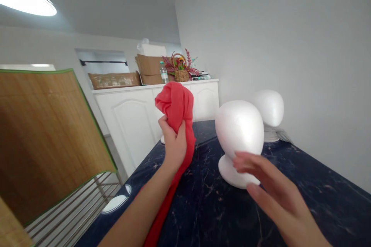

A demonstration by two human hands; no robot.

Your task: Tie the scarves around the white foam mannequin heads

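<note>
My left hand [173, 142] is raised above the dark table and shut on a bunched red cloth scarf [176, 104]. The scarf's long tail hangs down past my wrist and forearm toward the table edge. To the right stands a white foam mannequin head [239, 133] on a round foot. My right hand [274, 187] is open with its fingers spread, holding nothing, and its fingertips overlap the lower part of that head. I cannot tell whether they touch it. A second foam head [269, 108] stands farther along the table by the wall.
The dark marble-patterned table [232, 216] runs along a white wall [319, 54]. A bamboo screen [43, 135] and a metal rack [78, 204] stand at left. Behind is a white cabinet [130, 135] bearing cardboard boxes [149, 70], a bottle [164, 72] and a flower basket [181, 71].
</note>
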